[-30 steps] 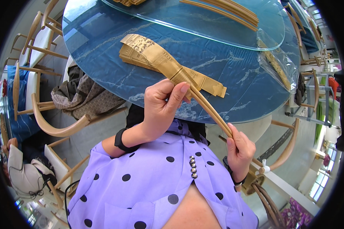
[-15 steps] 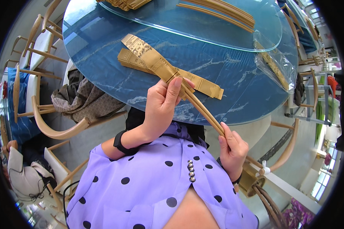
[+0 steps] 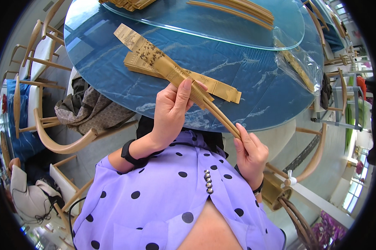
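Observation:
My left hand (image 3: 171, 109) grips a long gold paper chopstick sleeve (image 3: 159, 61) with dark printed marks, thumb on top. A pair of light wooden chopsticks (image 3: 222, 118) sticks out of the sleeve's near end. My right hand (image 3: 253, 156) pinches the outer ends of these chopsticks between thumb and fingers. The sleeve slants from upper left to lower right above the table edge. Beneath it on the table lies a stack of similar flat gold sleeves (image 3: 225, 91), partly covered by the held one and my left hand.
A blue marbled round table (image 3: 100, 62) carries a raised glass disc (image 3: 175, 21). On the disc are several loose chopsticks (image 3: 242, 10) and a gold pile (image 3: 131, 3). A clear plastic bag (image 3: 298, 66) lies at right. Wooden chairs (image 3: 67, 141) stand around, one holding a patterned cloth (image 3: 94, 110).
The sleeve and my left hand have moved up and left, and more sleeve extends beyond the hand. Less of the chopsticks shows between my hands. The view has shifted slightly.

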A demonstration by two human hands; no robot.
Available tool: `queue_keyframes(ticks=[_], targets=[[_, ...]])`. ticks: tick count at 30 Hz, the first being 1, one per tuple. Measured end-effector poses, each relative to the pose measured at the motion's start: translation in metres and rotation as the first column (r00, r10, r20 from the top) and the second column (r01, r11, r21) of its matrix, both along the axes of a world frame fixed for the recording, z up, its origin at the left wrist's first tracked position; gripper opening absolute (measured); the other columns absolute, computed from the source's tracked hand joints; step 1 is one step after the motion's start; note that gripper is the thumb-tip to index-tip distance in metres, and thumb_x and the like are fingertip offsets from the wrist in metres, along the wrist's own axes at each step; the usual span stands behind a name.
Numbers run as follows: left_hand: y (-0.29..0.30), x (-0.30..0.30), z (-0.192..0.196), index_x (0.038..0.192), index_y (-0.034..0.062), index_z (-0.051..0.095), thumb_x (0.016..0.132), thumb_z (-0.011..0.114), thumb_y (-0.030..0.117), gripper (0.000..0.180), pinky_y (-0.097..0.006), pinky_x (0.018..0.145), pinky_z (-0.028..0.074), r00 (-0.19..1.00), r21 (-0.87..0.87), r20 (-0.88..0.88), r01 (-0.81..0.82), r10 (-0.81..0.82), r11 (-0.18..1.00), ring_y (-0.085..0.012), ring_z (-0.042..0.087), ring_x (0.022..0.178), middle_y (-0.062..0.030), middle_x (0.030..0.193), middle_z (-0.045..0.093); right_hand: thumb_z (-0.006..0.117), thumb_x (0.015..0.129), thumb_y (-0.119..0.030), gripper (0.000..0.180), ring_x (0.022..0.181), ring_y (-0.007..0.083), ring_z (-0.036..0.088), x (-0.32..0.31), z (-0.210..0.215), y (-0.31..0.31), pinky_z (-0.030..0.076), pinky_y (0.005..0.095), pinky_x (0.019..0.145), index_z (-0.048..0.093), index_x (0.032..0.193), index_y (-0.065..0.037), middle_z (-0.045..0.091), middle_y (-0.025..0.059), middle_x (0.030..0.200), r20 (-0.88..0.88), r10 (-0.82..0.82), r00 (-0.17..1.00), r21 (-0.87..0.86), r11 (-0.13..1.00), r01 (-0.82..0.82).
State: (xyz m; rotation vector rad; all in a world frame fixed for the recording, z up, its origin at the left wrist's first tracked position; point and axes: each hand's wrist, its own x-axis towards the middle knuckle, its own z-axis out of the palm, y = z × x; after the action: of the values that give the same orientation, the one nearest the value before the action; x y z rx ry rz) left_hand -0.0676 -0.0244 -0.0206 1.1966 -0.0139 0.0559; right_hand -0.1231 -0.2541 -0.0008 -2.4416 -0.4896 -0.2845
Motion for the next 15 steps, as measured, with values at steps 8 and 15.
queue_keyframes(ticks=[8,15], targets=[[-0.0086,0.0004,-0.0021,0.107,-0.0003,0.069,0.112,0.042,0.033,0.043,-0.020,0.050,0.023,1.000,-0.025,-0.013,-0.023,0.023,0.999,-0.0003,0.030,0.056,0.0052,0.068,0.050,0.076,0.088,-0.010,0.038,0.049,0.0197,0.046,0.0054,0.0008,0.0085,0.038,0.0347,0.046,0.071,0.125,-0.003,0.047,0.0059,0.065,0.045,-0.001,0.999,-0.028,1.000,0.003],[-0.0048,0.0030,-0.0009,0.105,0.0005,0.068,0.111,0.048,0.029,0.036,-0.018,0.052,0.028,0.998,-0.033,-0.020,-0.056,0.055,0.998,-0.0009,0.035,0.060,0.0036,0.074,0.057,0.076,0.088,-0.010,0.038,0.049,0.0200,0.046,0.0018,-0.0028,0.0049,0.038,0.0350,0.046,0.071,0.125,-0.004,0.048,0.0062,0.065,0.030,-0.020,0.999,-0.018,1.000,0.020]])
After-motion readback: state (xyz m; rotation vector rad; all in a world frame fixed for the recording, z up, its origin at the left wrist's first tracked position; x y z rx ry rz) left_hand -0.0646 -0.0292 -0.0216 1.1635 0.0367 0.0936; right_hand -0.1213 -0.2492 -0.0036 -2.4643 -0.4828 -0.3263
